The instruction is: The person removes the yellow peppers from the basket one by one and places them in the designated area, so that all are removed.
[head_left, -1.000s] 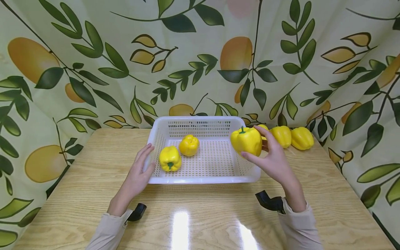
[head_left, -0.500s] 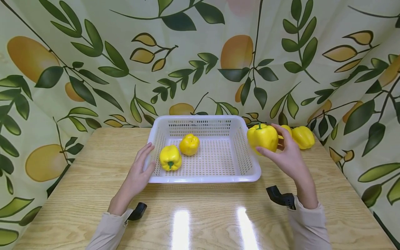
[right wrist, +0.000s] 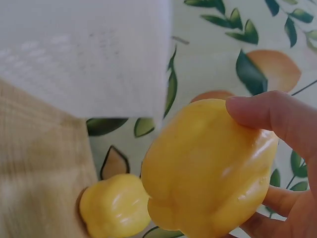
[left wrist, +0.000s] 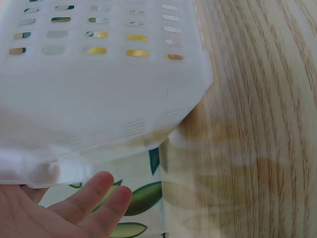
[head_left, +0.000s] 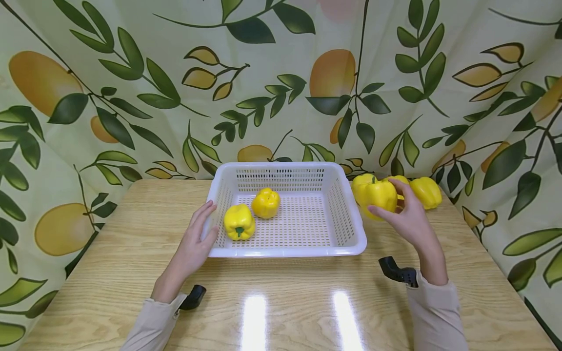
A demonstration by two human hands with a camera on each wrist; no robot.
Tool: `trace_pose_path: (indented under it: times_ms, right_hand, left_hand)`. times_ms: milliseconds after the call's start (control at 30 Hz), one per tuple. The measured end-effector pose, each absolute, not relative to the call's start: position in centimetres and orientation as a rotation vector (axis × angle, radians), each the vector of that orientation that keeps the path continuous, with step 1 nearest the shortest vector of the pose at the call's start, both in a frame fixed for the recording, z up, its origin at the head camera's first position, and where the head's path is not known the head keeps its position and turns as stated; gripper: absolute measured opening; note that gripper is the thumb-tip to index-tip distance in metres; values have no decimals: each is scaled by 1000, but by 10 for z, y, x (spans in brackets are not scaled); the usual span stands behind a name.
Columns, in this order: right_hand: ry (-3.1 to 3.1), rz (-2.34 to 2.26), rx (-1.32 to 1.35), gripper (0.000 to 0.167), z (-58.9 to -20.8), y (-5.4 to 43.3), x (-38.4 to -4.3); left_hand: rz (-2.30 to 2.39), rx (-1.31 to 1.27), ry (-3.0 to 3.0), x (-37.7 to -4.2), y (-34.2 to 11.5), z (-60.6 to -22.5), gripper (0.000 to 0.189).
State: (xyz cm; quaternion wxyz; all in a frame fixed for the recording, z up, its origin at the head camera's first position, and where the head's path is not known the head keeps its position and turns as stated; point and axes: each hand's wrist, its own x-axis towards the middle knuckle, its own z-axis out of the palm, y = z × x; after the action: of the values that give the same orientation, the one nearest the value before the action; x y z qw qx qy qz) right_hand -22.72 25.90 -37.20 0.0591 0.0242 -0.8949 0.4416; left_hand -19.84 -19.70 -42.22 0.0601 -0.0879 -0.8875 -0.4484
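My right hand grips a yellow bell pepper, stem up, just right of the white basket. The right wrist view shows the thumb on the upper side of this bell pepper and fingers curled beneath it. My left hand rests along the basket's left rim with extended fingers. From the left wrist, the fingers of that hand show at the basket's rim. Inside the basket, toward its left side, lie two yellow bell peppers, one near the front and one behind it.
Behind the held pepper, more yellow bell peppers lie in a row at the table's back right, including a rightmost one and one beside the basket. A leaf-and-fruit patterned curtain rises behind the wooden table.
My right hand has moved right with the bell pepper, from over the basket's right rim to beside the basket. The left hand and the basket have stayed put.
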Motion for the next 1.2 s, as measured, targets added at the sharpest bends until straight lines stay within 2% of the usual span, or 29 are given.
trace_pose_path:
  times_ms: [567,1200]
  right_hand:
    - [-2959,1286,-40,101,-398,274,-242]
    - [-3052,1310,-107,105,-422,280,-253]
  left_hand:
    - [-1350,-277,-2681,-199,-198,-423,56]
    - [-1364,-288,-2674,-199,-198,-424,56]
